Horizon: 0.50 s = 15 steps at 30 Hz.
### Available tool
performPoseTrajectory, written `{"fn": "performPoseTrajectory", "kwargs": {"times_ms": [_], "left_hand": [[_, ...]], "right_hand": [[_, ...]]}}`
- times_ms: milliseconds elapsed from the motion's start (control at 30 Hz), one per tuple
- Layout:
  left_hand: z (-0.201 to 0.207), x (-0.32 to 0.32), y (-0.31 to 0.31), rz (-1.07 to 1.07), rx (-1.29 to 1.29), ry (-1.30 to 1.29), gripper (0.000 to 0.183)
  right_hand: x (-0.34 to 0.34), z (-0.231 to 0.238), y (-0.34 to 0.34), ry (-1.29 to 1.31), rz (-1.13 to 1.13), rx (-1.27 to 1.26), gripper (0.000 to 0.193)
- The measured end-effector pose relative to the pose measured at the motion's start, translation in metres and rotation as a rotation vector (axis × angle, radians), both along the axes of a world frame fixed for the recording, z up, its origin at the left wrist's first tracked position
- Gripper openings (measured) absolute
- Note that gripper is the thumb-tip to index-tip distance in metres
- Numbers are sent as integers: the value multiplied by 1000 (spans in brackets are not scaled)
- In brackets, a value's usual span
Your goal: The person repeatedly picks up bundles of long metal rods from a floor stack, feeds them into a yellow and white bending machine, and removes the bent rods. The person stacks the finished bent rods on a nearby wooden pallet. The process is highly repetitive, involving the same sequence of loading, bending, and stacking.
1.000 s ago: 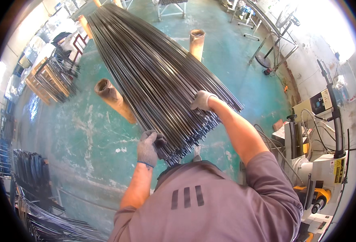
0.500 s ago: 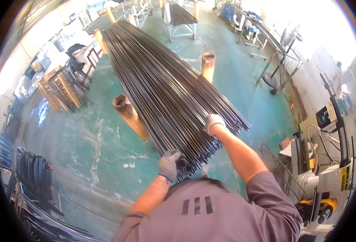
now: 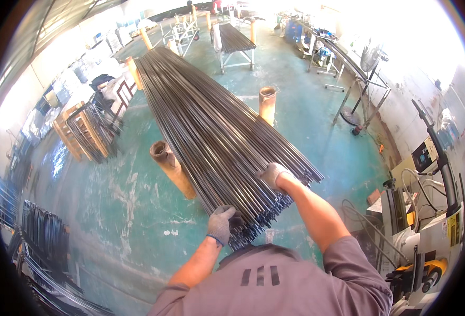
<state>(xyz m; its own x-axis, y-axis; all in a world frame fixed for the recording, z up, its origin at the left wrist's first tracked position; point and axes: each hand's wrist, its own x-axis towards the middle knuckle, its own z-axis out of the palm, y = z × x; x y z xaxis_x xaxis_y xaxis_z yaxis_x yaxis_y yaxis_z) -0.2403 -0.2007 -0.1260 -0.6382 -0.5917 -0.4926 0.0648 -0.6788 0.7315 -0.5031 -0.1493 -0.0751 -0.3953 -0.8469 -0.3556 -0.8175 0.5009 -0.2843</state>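
Floor: green painted concrete floor (image 3: 111, 210), worn in patches, in a bright workshop
Room: metal frames at the left wall, a machine (image 3: 432, 247) at the right, one fan on a stand (image 3: 367, 79)
Rods: one big bundle of long dark steel rods (image 3: 211, 131), too many to count, lying across orange posts (image 3: 172, 168), four in view
Left hand (image 3: 221, 224): gloved, fingers curled on the near rod ends at the left edge
Right hand (image 3: 272, 175): gloved, fingers closed on top of the rods near the right edge
Hands: two, well apart across the bundle

Worn green concrete floor (image 3: 317, 126), metal racks (image 3: 232, 42) at back, bright daylight thru far end.
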Motion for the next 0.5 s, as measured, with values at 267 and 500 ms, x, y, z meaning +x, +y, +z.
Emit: {"fn": "performPoseTrajectory", "kwargs": {"times_ms": [267, 500], "left_hand": [[-10, -77, -42, -188, 122, 81, 31], [-11, -125, -74, -137, 340, 258, 34]], "right_hand": [[110, 27, 205, -255, -572, 127, 51], [272, 15, 491, 123, -988, 277, 40]]}}
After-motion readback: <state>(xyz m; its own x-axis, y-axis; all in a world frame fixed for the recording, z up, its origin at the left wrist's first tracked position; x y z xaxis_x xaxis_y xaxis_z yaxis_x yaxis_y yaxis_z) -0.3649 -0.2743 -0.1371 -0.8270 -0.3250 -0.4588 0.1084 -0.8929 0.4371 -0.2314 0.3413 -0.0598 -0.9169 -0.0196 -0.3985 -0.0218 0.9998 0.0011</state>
